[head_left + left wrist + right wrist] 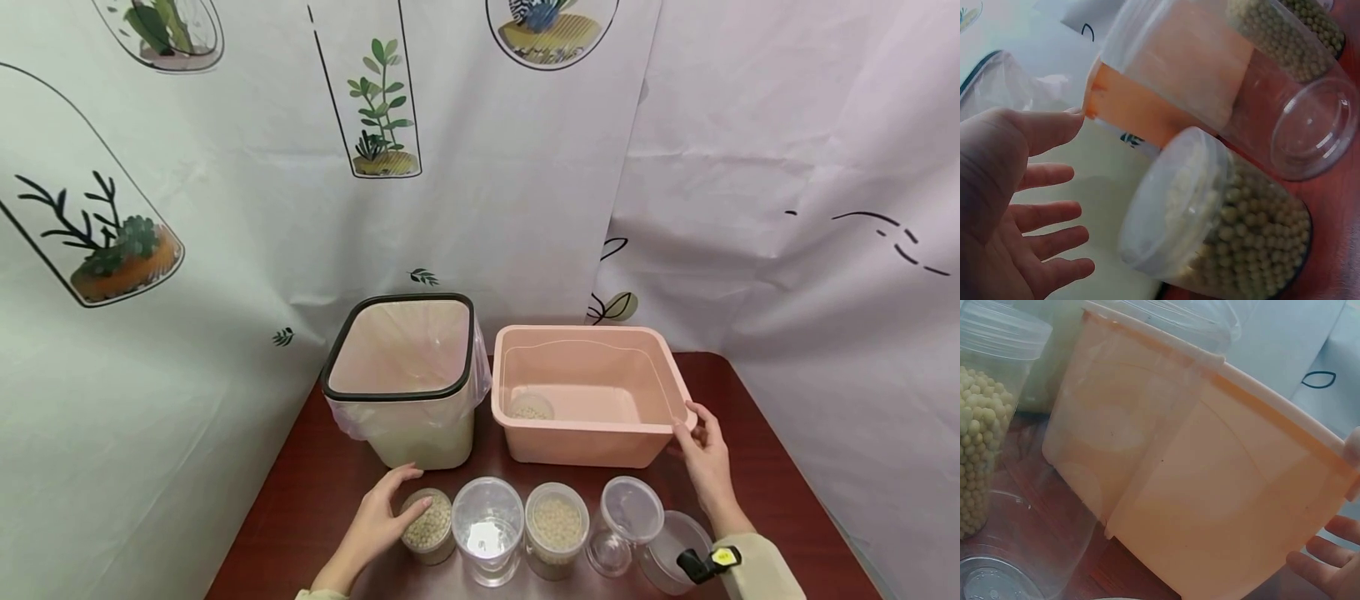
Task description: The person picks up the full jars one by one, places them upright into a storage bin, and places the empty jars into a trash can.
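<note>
My left hand (378,517) is beside a clear lidded jar of pale round beans (429,527), with thumb and fingers spread. In the left wrist view a gap shows between this hand (1016,206) and the bean jar (1229,231). At the front right corner of a pink plastic basin (592,446), my right hand (708,462) holds the rim. Its fingers (1329,553) lie along the outer wall of the basin (1241,487) in the right wrist view. Inside the basin, at its left, sits a round clear container with pale contents (531,407).
Left of the basin stands a black-rimmed bin (427,442) lined with a bag. Along the table front are an empty clear jar (487,525), another bean jar (557,521), a clear stemmed container (632,510) and a low clear container (675,550). Patterned cloth (525,208) hangs behind.
</note>
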A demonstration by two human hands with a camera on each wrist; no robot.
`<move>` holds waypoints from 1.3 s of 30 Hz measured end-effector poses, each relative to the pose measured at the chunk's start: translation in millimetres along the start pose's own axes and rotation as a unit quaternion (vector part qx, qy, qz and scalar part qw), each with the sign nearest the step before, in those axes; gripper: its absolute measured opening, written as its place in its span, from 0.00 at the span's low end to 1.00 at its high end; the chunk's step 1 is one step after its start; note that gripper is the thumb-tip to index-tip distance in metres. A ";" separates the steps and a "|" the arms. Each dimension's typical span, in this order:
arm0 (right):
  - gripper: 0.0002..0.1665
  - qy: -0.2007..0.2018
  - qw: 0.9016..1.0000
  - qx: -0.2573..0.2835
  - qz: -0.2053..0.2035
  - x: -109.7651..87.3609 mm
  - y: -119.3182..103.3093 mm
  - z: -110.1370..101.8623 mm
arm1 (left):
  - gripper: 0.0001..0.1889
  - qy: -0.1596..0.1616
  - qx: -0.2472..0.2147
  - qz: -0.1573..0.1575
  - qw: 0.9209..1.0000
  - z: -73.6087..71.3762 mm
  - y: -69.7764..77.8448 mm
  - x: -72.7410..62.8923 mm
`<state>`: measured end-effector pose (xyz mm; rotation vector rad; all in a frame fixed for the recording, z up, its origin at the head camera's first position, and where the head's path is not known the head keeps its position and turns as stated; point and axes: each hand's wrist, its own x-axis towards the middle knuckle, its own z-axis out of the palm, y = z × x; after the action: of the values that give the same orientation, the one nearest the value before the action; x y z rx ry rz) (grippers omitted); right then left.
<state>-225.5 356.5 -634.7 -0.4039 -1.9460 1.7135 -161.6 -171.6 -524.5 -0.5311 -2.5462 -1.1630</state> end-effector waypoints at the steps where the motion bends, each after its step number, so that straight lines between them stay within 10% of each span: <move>1: 0.31 0.001 1.000 0.003 0.000 0.3 1.1 -0.1 | 0.19 0.002 0.000 -0.001 1.000 1.1 -1.9 -1.9; 23: 0.32 0.000 1.000 -0.019 0.001 -2.4 1.3 -1.7 | 0.35 0.015 -0.127 -0.069 0.989 30.0 -29.7 -43.4; 39: 0.32 0.000 1.000 -0.017 0.000 -5.2 -2.9 0.2 | 0.54 0.025 -0.096 -0.028 0.995 53.4 -48.3 -58.8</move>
<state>-221.0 353.0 -632.8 -0.4147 -1.9780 1.6823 -136.5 -172.2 -614.0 -0.4708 -2.4358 -1.4335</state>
